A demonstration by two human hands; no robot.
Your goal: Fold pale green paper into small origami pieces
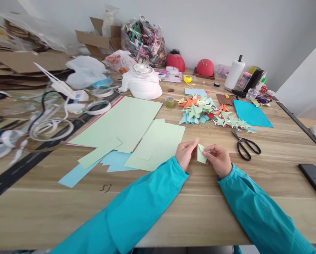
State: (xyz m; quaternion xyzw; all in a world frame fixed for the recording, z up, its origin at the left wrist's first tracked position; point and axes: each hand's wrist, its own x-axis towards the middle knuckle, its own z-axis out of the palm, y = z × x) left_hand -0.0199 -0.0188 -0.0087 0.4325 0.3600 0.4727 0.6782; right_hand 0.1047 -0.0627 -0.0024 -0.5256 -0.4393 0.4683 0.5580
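Observation:
A small piece of folded pale green paper (pixel 201 155) is held just above the wooden table, between my two hands. My left hand (pixel 186 152) has its fingers pressed together at the paper's left edge. On the other side, my right hand (pixel 218 159) pinches the paper between thumb and fingertips. Pale green paper sheets (pixel 163 148) and blue paper strips (pixel 79 173) lie to the left. Beyond my hands is a pile of folded paper stars or cranes (pixel 197 109) in green, blue, orange and red. Black-handled scissors (pixel 244 145) rest to the right.
A black phone (pixel 314 181) lies near the right edge. A turquoise square (pixel 253 113), a tape spool (pixel 170 102) and a yellow tape measure (pixel 188 79) sit farther back. White tape rolls (pixel 52 129), a cardboard box (pixel 94 38) and plastic bags fill the left and back.

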